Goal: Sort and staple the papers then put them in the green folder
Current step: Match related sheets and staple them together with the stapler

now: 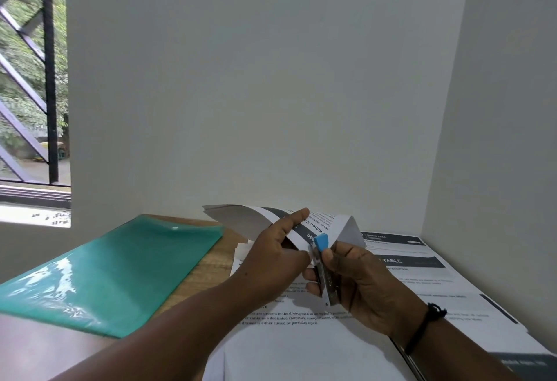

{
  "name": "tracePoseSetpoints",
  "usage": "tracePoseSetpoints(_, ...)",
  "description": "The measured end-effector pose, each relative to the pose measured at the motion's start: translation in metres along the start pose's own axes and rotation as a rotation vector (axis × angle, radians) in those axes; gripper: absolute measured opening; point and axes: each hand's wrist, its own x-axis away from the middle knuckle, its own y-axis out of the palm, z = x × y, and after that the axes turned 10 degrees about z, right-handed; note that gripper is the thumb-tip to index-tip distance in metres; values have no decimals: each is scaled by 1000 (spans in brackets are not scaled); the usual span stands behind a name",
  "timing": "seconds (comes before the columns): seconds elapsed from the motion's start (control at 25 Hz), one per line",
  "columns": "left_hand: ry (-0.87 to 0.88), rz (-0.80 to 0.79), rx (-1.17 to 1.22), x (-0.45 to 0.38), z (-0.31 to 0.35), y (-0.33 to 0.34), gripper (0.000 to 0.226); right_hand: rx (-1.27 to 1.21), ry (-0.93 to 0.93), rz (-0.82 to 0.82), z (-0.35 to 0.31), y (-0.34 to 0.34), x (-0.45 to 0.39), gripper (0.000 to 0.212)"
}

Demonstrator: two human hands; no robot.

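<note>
nearest me i see printed sheets (301, 347) spread flat over the near right of the table (208, 272), running on to the far right, close to the right wall (497, 109). above them my right hand (361, 281) is curled round a stapler (324, 272); its long axis runs near to far, blue tip (321, 243) at the far end, pointing up and away. my left hand (271, 263) pinches a set of papers (301, 224) just left of the stapler, index finger laid straight along the top sheet. the set is raised off the table and bent, and its near corner meets the stapler's mouth; i cannot tell if the stapler is pressed. a black band (422, 332) circles my right wrist. to the left the green folder (114, 269) lies flat, long axis slanting from near left to far right, flap closed at the snap (175, 228); i cannot see anything inside. a strip of bare wood shows between folder and sheets. beyond, the back wall (271, 94) meets the table's far edge, window (33, 79) far left.
</note>
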Motion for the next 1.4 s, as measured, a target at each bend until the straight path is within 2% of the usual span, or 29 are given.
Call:
tracePoseSetpoints(0.28,30,-2,13,-3,-3,-1,63,54,-37,34,0,3,-2,31)
tracePoseSetpoints(0.48,17,-6,36,-3,-4,-2,63,112,-54,117,4,9,-4,18)
tracePoseSetpoints(0.68,-4,-38,44,-4,-7,-1,69,156,-93,186,6,11,-6,15)
tracePoseSetpoints(0.76,-15,-25,65,-4,-8,-2,64,146,-79,174,7,10,-7,16)
tracePoseSetpoints(0.88,-32,44,144,-3,-6,-3,49,72,-33,68,4,5,-6,20)
tracePoseSetpoints(1.0,-87,162,332,-13,1,-11,38,-45,27,59,-4,-8,-10,33)
tracePoseSetpoints(1.12,-145,219,626,-26,15,-24,37,-234,88,178,-10,-27,-17,52)
tracePoseSetpoints(1.2,-160,169,790,-30,25,-37,43,-329,99,244,-14,-39,-18,71)
tracePoseSetpoints(1.28,-166,83,892,-34,33,-52,49,-390,57,237,-16,-49,-17,92)
tracePoseSetpoints(1.4,-176,4,887,-42,34,-82,69,-478,-23,206,-20,-57,-11,112)
